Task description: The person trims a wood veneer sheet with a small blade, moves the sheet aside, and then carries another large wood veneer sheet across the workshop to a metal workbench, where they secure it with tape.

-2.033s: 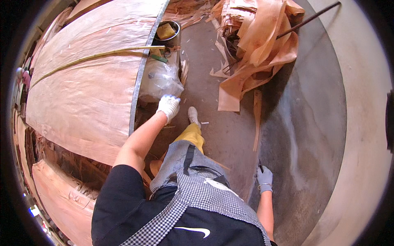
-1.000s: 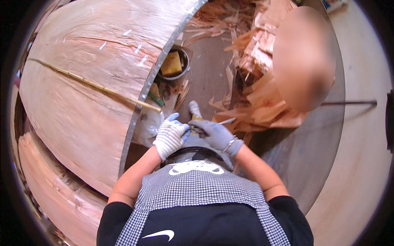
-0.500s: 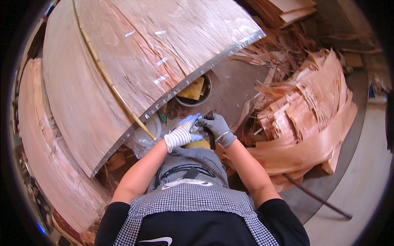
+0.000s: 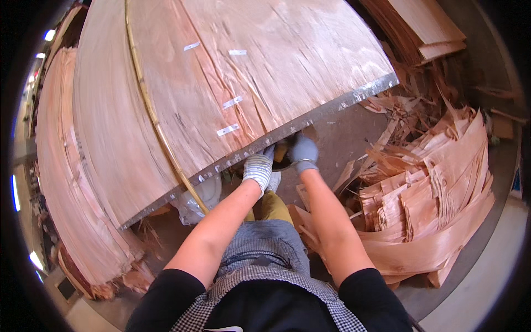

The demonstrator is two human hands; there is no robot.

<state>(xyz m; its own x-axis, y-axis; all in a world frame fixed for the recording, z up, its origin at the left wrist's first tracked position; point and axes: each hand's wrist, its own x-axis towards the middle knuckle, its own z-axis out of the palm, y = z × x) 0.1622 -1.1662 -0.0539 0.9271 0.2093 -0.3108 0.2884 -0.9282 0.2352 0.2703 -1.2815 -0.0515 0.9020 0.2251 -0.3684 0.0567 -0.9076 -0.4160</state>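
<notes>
Your left hand (image 4: pixel 259 167) and right hand (image 4: pixel 303 152), fingers hidden and their grip impossible to tell, flank one yellow block (image 4: pixel 281 151) in one bucket (image 4: pixel 283 165) at the near edge of one wood sheet (image 4: pixel 310 66), where one pole (image 4: pixel 157 127) and four tape strips (image 4: pixel 232 102) lie

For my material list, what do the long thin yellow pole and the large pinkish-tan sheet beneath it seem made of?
The long thin yellow pole: probably bamboo, fairly smooth, faintly shiny; joint-like rings show along it. The large pinkish-tan sheet: likely wood veneer, matt and bare-looking; grain streaks and wrinkles show.
</notes>
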